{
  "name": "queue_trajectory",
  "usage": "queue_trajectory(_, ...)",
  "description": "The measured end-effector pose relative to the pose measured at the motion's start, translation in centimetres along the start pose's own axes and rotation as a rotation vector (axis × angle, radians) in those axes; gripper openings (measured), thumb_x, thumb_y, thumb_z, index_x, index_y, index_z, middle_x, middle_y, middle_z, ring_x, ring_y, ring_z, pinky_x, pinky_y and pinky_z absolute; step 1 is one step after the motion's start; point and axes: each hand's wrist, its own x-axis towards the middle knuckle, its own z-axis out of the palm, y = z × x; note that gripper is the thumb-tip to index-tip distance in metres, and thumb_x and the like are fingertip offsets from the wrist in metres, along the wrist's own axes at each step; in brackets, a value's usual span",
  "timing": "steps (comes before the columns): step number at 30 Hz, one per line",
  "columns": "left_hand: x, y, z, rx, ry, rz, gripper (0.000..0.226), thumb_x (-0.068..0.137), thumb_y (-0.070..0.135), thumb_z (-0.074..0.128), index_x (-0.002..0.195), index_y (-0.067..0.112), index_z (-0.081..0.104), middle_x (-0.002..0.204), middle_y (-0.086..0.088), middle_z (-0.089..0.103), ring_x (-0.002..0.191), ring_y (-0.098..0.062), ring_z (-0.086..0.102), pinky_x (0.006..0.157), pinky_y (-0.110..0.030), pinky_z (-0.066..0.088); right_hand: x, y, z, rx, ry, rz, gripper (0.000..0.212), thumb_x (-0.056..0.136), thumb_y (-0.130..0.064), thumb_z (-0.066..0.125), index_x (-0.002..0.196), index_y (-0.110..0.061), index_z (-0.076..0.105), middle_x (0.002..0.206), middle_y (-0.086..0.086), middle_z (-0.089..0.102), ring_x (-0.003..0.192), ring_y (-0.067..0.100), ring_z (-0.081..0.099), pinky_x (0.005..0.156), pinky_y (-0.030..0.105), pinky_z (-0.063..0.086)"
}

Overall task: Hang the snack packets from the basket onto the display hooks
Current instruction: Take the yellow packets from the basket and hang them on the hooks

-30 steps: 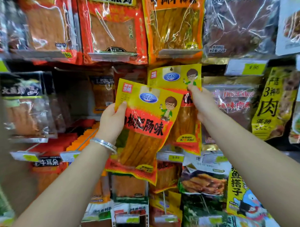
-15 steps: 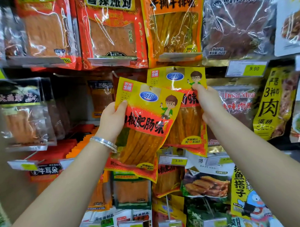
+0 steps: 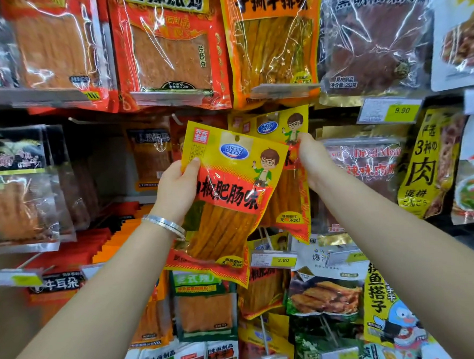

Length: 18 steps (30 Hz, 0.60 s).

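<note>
**Two packets held, one in each hand**

The left hand (image 3: 177, 187) grips the front packet (image 3: 232, 198) by its left edge, thumb across the yellow face, and the packet is tilted. The right hand (image 3: 313, 160) pinches the back packet (image 3: 281, 128) near its top right. This matching packet sits behind the first and is partly covered by it. Whether it hangs on a hook, I cannot tell. A silver bracelet (image 3: 165, 226) circles the left wrist.

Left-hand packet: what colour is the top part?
Yellow; the packet has a red band with black lettering below. Head view.
</note>
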Motion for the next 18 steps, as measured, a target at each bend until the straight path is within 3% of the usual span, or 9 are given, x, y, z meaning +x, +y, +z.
queue_trajectory(3,0.3,-0.1,0.2,-0.018,0.016,-0.017,0.024,0.093,0.041,0.049,0.085,0.022,0.062,0.079,0.006,0.072,0.082,-0.016,0.069,0.074,-0.035,0.054,0.0,0.7,0.0,-0.078,-0.027,0.045,0.049,0.1,-0.042,0.026,0.126,-0.011,0.054,0.126,0.014,0.059,0.116,0.029,0.054,0.104,0.046,0.04)
queue_trajectory(5,0.4,-0.1,0.4,-0.027,0.012,-0.022,0.025,0.093,0.042,0.049,0.088,0.021,0.063,0.084,0.003,0.072,0.084,-0.016,0.069,0.08,-0.04,0.055,0.2,1.0,0.2,-0.132,0.0,0.036,0.051,0.1,-0.043,0.025,0.135,-0.012,0.048,0.134,0.012,0.053,0.121,0.028,0.05,0.106,0.044,0.037)
queue_trajectory(7,0.5,-0.1,0.6,-0.038,0.008,-0.011,0.023,0.093,0.041,0.049,0.086,0.024,0.064,0.083,0.006,0.073,0.084,-0.015,0.069,0.081,-0.041,0.054,-0.3,1.4,0.1,-0.114,0.073,-0.098,0.05,0.098,-0.044,0.029,0.138,-0.016,0.043,0.141,0.006,0.047,0.127,0.023,0.045,0.108,0.043,0.034)
queue_trajectory(8,0.5,-0.1,0.7,-0.048,0.005,-0.003,0.023,0.093,0.041,0.049,0.085,0.025,0.064,0.082,0.007,0.073,0.084,-0.015,0.069,0.081,-0.04,0.054,-1.0,1.7,-0.1,-0.064,0.118,-0.204,0.048,0.097,-0.045,0.033,0.136,-0.019,0.044,0.141,0.002,0.046,0.128,0.019,0.043,0.109,0.043,0.033)
queue_trajectory(10,0.4,0.2,1.3,-0.07,-0.009,0.014,0.024,0.093,0.04,0.049,0.087,0.024,0.065,0.083,0.007,0.073,0.086,-0.016,0.069,0.081,-0.04,0.054,-2.7,2.1,-0.1,0.05,0.14,-0.34,0.036,0.089,-0.05,0.041,0.114,-0.027,0.053,0.127,0.001,0.055,0.119,0.017,0.051,0.105,0.044,0.039)
queue_trajectory(12,0.3,0.7,2.1,-0.064,-0.033,0.04,0.025,0.094,0.04,0.049,0.087,0.024,0.066,0.086,0.006,0.073,0.086,-0.016,0.069,0.082,-0.04,0.054,-3.8,1.9,0.2,0.131,0.047,-0.293,0.037,0.081,-0.057,0.05,0.098,-0.025,0.057,0.114,0.006,0.064,0.107,0.023,0.06,0.098,0.047,0.045)
queue_trajectory(15,0.0,1.8,3.4,-0.06,-0.126,0.071,0.025,0.094,0.039,0.048,0.087,0.026,0.068,0.091,0.004,0.073,0.087,-0.015,0.069,0.085,-0.044,0.053,-4.0,1.4,0.2,0.218,-0.046,-0.236,0.033,0.088,-0.045,0.059,0.104,-0.015,0.062,0.104,0.01,0.071,0.095,0.026,0.068,0.085,0.044,0.055)
queue_trajectory(18,0.0,2.7,4.4,-0.042,-0.152,0.112,0.018,0.093,0.034,0.053,0.108,0.024,0.054,0.104,-0.001,0.067,0.093,-0.018,0.067,0.083,-0.045,0.054,-3.2,0.8,-0.8,0.247,0.003,-0.291,0.018,0.092,-0.034,0.059,0.1,-0.018,0.063,0.099,0.008,0.072,0.09,0.024,0.07,0.078,0.04,0.057)
